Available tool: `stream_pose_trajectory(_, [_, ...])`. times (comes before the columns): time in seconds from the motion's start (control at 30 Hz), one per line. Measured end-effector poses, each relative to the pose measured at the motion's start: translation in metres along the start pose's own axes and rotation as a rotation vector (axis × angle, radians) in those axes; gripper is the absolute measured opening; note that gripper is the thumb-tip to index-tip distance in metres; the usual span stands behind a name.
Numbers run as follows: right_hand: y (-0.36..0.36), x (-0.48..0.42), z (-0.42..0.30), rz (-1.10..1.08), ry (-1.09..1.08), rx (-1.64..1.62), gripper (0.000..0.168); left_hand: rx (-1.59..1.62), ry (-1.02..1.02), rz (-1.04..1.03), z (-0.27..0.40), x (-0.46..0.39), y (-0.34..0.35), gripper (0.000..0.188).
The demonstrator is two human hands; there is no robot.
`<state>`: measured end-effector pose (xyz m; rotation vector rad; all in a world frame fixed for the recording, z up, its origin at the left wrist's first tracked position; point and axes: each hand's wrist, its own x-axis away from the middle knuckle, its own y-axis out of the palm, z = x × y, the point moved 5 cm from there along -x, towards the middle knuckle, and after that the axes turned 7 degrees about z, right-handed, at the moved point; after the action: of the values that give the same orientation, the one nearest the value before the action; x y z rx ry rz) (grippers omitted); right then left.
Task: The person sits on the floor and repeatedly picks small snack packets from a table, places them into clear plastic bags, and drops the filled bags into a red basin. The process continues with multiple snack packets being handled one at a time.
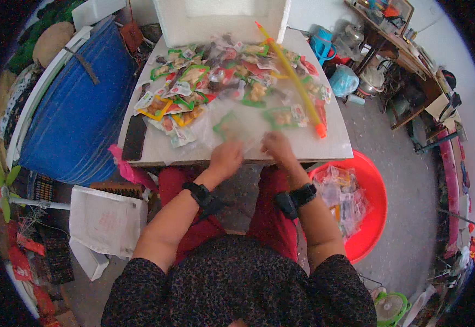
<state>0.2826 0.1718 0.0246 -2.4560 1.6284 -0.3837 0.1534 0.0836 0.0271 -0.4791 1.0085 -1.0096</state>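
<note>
Both of my hands are over the near edge of a white table. My left hand has curled fingers beside a blurred clear plastic bag; whether it grips the film cannot be told. My right hand is a little to the right, also blurred, its fingers bent near the same bag. Small food packets with green, red and yellow edges lie heaped across the table's far and left parts. One green-edged packet lies just beyond my right hand. A yellow stick with orange ends lies slanted over the right side.
A white foam box stands at the table's back. A dark phone-like slab lies at the left edge. A red basin with clear packets is on the floor at right; a blue tub and a foam box are at left.
</note>
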Motion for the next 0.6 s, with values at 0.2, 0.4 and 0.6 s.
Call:
stream_pose_trajectory(0.2, [-0.059, -0.034, -0.032, 0.592, -0.619, 0.606, 0.022, -0.054, 0.047, 0.002, 0.006, -0.003, 0.001, 0.011])
stream_pose_trajectory(0.4, [-0.046, -0.049, -0.007, 0.148, -0.18, 1.037, 0.039, -0.15, -0.067, -0.117, -0.003, -0.002, 0.011, 0.021])
stream_pose_trajectory(0.6, [-0.039, -0.022, -0.018, 0.285, -0.428, 0.796, 0.046, -0.194, -0.084, -0.106, -0.007, -0.004, 0.015, 0.022])
